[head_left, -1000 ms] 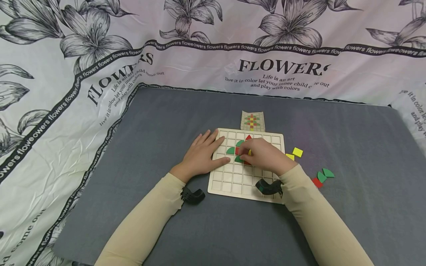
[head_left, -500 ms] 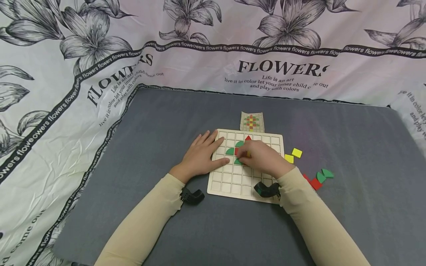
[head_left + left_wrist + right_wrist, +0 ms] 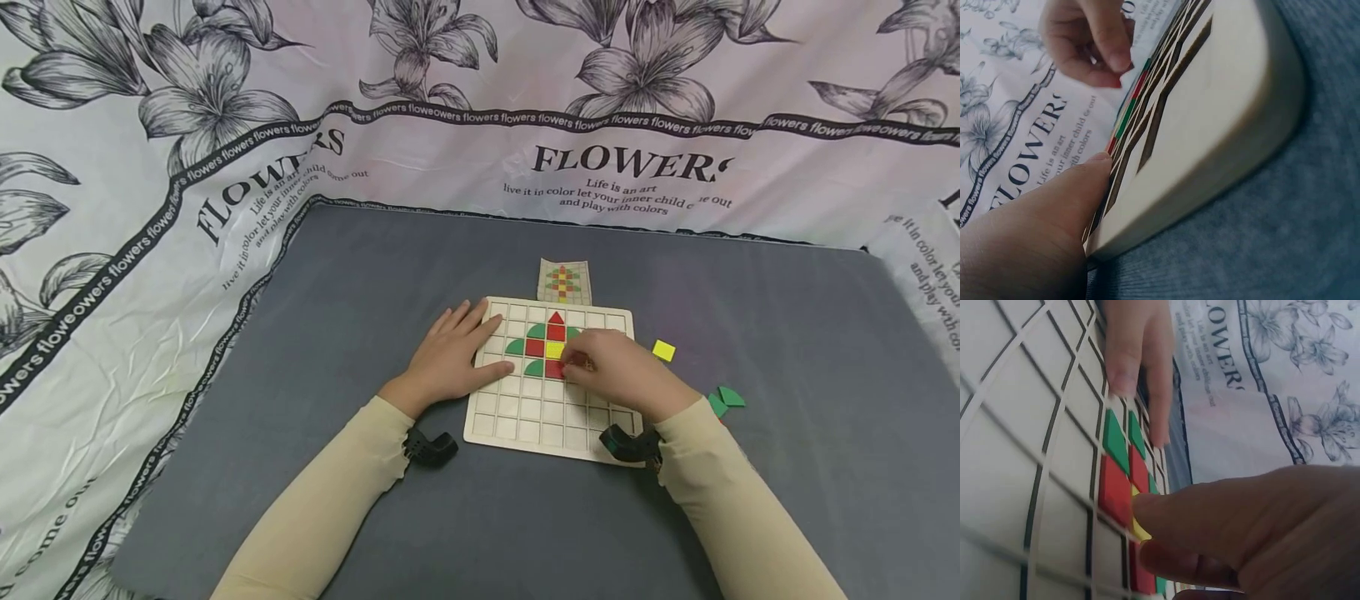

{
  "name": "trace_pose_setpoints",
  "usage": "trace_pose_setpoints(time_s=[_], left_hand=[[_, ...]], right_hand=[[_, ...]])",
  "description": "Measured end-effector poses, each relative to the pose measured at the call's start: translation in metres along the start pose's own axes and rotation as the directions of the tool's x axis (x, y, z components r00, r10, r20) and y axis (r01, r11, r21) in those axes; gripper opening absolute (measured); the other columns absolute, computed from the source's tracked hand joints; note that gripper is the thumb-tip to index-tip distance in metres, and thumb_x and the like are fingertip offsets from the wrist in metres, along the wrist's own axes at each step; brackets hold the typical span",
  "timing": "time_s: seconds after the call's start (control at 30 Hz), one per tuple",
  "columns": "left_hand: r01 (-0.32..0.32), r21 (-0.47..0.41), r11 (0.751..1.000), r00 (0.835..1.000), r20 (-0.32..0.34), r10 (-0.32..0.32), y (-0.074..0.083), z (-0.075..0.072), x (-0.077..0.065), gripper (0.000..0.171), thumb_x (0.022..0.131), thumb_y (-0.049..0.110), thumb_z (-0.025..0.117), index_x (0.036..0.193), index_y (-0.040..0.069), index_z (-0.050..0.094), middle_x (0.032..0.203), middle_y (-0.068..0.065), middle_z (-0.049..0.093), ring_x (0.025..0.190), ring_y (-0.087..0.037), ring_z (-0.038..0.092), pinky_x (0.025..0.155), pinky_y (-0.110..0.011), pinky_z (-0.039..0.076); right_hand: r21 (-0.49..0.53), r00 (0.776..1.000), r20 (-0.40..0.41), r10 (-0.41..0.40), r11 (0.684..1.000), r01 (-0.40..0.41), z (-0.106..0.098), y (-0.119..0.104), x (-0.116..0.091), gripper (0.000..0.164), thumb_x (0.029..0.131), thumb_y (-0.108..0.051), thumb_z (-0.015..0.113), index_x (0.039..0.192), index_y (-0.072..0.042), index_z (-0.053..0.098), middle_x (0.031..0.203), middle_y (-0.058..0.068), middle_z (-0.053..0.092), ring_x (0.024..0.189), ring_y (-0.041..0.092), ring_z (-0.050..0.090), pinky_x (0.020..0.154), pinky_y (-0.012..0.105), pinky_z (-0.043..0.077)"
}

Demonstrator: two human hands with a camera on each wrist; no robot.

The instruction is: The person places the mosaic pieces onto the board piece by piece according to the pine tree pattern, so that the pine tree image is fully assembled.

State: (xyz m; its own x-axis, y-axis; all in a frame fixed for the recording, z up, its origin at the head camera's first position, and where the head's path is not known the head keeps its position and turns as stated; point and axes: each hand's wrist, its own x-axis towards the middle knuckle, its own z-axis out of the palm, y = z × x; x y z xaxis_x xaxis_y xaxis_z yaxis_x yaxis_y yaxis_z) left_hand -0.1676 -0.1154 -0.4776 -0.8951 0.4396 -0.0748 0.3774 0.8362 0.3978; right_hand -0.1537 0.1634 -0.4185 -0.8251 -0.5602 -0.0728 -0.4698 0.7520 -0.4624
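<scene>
Right hand [image 3: 1254, 531]: fingers curled at red square tile [image 3: 1140, 575]. Just beside grip: yellow square tile [image 3: 1139, 530], partly covered. Below grip: gridded board [image 3: 1000, 462]. Beyond: green tiles [image 3: 1115, 442], left hand [image 3: 1140, 356], flower-printed cloth [image 3: 1297, 356].

Head cam: high over the worktop [image 3: 360, 283], facing forward and down, farthest and widest. Left wrist: very near, low at a corner of the board [image 3: 1229, 106], looking along its surface past the left grip [image 3: 1029, 231]. Right wrist: near, skimming the board past the right grip [image 3: 1260, 531]. Wrist views tilt sideways, opposite ways. All three share board, both grips, floral cloth [image 3: 465, 158].
</scene>
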Motion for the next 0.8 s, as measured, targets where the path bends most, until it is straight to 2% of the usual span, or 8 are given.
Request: trace_pose_setpoints(time_s=[0.23, 0.47, 0.63, 0.8], left_hand=[[0.011, 0.020, 1.000, 1.000, -0.005, -0.011, -0.004, -0.001, -0.002, 0.088, 0.098, 0.075, 0.050, 0.168, 0.026, 0.029, 0.177, 0.001, 0.007, 0.164, -0.024, 0.002, 0.132, -0.045, -0.001], [0.014, 0.009, 1.000, 1.000, 0.005, -0.014, 0.001, -0.001, -0.001, 0.089, 0.098, 0.074, 0.051, 0.168, 0.025, 0.029, 0.177, 0.002, 0.007, 0.164, -0.024, 0.002, 0.132, -0.046, -0.001], [0.006, 0.007, 1.000, 1.000, -0.001, -0.006, 0.002, 0.001, 0.000, 0.089, 0.098, 0.074, 0.051, 0.168, 0.024, 0.029, 0.177, 0.000, 0.008, 0.164, -0.025, 0.003, 0.132, -0.046, -0.001], [0.009, 0.011, 1.000, 1.000, -0.004, -0.009, 0.003, 0.001, 0.000, 0.089, 0.098, 0.074, 0.051, 0.168, 0.024, 0.030, 0.177, 0.000, 0.008, 0.164, -0.025, 0.004, 0.132, -0.047, 0.000]], right_hand=[[-0.019, 0.999, 0.004, 0.046, 0.999, -0.046, -0.011, 0.006, -0.022, 0.012, 0.096, -0.010, 0.072, 0.104, -0.007, 0.080, 0.088, -0.003, 0.071, 0.081, 0.014, 0.061, 0.073, 0.035, 0.054], [-0.005, 0.994, -0.004, 0.113, 0.994, -0.113, -0.023, 0.015, -0.049, 0.013, 0.095, -0.010, 0.072, 0.105, -0.003, 0.078, 0.085, -0.003, 0.068, 0.073, 0.013, 0.053, 0.061, 0.030, 0.047], [-0.006, 0.991, -0.012, 0.130, 0.991, -0.130, -0.027, 0.025, -0.065, 0.010, 0.092, -0.009, 0.077, 0.101, -0.004, 0.078, 0.085, -0.004, 0.069, 0.077, 0.011, 0.059, 0.067, 0.032, 0.052], [0.015, 0.988, 0.019, 0.154, 0.988, -0.154, -0.027, 0.034, -0.074, 0.009, 0.091, -0.012, 0.080, 0.098, -0.008, 0.078, 0.083, -0.007, 0.070, 0.077, 0.009, 0.061, 0.070, 0.033, 0.053]])
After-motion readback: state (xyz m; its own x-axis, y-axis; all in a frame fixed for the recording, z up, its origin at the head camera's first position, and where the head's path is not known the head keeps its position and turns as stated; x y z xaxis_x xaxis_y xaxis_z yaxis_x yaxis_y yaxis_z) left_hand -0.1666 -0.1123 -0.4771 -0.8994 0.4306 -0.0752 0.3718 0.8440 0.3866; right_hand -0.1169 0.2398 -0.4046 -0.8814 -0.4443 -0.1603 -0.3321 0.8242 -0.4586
